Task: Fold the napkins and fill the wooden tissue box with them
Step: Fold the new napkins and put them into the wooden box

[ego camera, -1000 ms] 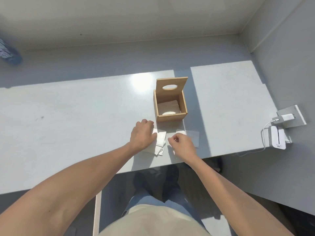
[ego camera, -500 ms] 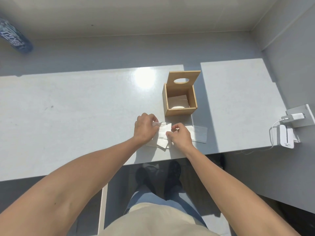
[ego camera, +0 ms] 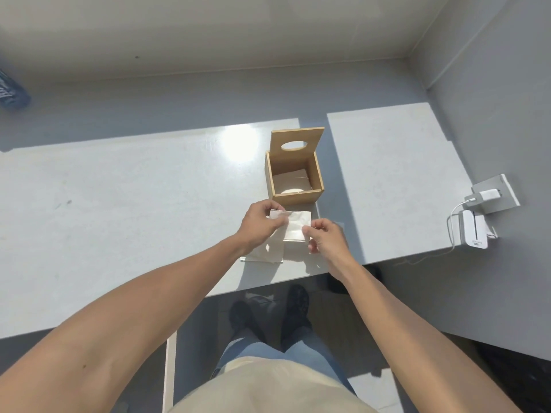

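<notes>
The wooden tissue box [ego camera: 298, 198] stands open on the white table [ego camera: 119, 228], its lid with an oval hole tipped up at the back. Folded white napkins lie inside the box. Just in front of it, both hands hold one folded white napkin [ego camera: 296, 226] above the table. My left hand [ego camera: 261, 226] pinches its left edge and my right hand [ego camera: 326, 238] pinches its right edge. More white napkins [ego camera: 265, 253] lie flat on the table under my left wrist.
A wall socket with a white charger [ego camera: 489, 196] and a white device [ego camera: 474, 234] on a cable sit at the right, past the table's end. The table's front edge runs just behind my hands. A blue object [ego camera: 12, 90] lies far left on the floor.
Both hands have lifted one napkin off the pile and hold it up between them, nearer the box. The napkin that lay flat to the right is no longer seen.
</notes>
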